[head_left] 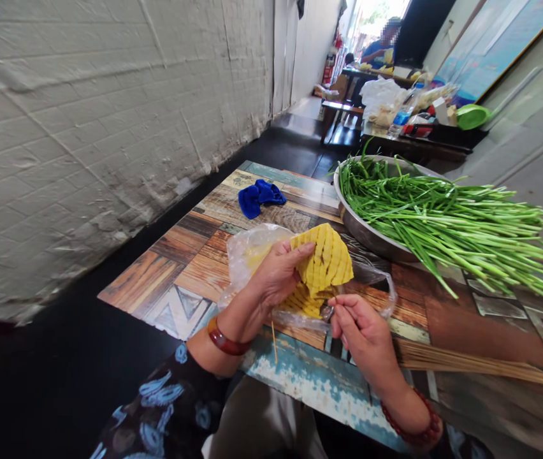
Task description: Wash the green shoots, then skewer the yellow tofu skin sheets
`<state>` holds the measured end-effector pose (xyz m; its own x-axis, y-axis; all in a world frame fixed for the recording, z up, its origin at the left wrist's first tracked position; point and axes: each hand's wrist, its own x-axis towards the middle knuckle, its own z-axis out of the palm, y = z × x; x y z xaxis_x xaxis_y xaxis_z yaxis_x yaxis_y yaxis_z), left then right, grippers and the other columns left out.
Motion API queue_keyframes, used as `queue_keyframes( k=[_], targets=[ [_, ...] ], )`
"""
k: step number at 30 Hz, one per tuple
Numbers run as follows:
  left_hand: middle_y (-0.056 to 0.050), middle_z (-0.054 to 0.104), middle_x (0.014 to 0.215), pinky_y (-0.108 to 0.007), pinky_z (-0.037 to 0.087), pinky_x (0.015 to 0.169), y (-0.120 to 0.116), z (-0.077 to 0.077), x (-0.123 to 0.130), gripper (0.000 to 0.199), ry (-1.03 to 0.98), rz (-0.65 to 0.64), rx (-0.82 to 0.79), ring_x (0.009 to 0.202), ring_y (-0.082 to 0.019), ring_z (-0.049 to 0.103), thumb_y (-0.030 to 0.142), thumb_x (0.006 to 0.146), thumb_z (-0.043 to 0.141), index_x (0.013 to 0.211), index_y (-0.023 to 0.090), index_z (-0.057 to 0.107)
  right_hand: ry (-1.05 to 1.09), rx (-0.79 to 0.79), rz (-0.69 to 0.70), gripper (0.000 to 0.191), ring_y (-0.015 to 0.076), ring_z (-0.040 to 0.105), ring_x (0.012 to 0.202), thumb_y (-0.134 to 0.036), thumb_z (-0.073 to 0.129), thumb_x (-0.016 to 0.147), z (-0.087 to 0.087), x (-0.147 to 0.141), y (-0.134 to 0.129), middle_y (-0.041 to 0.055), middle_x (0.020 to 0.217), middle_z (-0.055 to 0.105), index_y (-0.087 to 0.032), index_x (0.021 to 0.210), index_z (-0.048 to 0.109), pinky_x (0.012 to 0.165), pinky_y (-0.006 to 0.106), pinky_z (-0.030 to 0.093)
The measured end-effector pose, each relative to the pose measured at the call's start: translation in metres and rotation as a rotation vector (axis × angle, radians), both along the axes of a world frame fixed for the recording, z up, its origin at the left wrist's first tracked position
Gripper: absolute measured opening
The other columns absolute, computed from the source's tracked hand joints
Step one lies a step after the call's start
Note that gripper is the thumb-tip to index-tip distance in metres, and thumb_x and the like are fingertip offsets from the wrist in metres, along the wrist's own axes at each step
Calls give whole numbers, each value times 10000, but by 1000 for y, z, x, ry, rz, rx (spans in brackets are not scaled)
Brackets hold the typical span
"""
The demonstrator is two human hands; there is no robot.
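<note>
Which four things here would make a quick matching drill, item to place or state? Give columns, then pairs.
1. yellow slit sheet
2. blue cloth
3. green stalks
4. bamboo skewers

A. piled in the metal basin
B. crumpled at the table's far side
C. held up by the left hand
D. lying flat beside the right hand

Pairs: 1-C, 2-B, 3-A, 4-D

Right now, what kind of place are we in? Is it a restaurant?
Probably a small eatery doing food prep. A big metal bowl of green chives sits by a bundle of bamboo skewers, and the left hand holds a slit yellow sheet. More tables stand behind.
</note>
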<state>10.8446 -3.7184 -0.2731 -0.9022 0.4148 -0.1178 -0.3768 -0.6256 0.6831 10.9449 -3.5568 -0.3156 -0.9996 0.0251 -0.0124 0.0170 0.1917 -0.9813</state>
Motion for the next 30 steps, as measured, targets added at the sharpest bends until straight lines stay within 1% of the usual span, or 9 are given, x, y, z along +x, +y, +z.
queue_keyframes(
  k=[7,12,19,24,30],
  targets=[
    [-160,782,1006,-406,574,941,0,-1,0,355,0,-9,-12,1022,-319,732,303,687,869,951,86,776,12,-10,-10,274,83,436,433,-437,579,954,3,0,0,-42,557,568,-171,970,639,396,202,303],
    [-156,783,1001,-409,569,946,0,-1,0,356,3,-13,-6,1020,-318,731,303,683,872,949,86,778,14,10,-16,304,75,427,426,-447,548,971,4,-1,0,-39,561,568,-166,1000,661,392,198,294],
    [-142,787,955,-395,579,915,1,-5,0,383,0,-21,-17,942,-296,749,321,674,880,964,91,780,13,3,-13,290,78,436,441,-440,555,974,1,-1,0,-42,566,566,-170,1008,655,406,198,303],
    [-142,787,944,-372,589,872,1,-4,0,396,2,-27,-18,913,-287,753,333,675,881,972,92,778,23,-12,-15,275,82,452,452,-433,565,972,-1,-1,0,-41,570,569,-171,997,644,405,198,300],
    [-142,787,958,-374,585,879,1,-3,1,395,7,-31,-18,926,-289,750,335,673,881,969,93,780,36,15,-16,288,78,439,447,-438,549,981,0,-2,0,-40,575,574,-171,999,656,409,199,311]
  ],
)
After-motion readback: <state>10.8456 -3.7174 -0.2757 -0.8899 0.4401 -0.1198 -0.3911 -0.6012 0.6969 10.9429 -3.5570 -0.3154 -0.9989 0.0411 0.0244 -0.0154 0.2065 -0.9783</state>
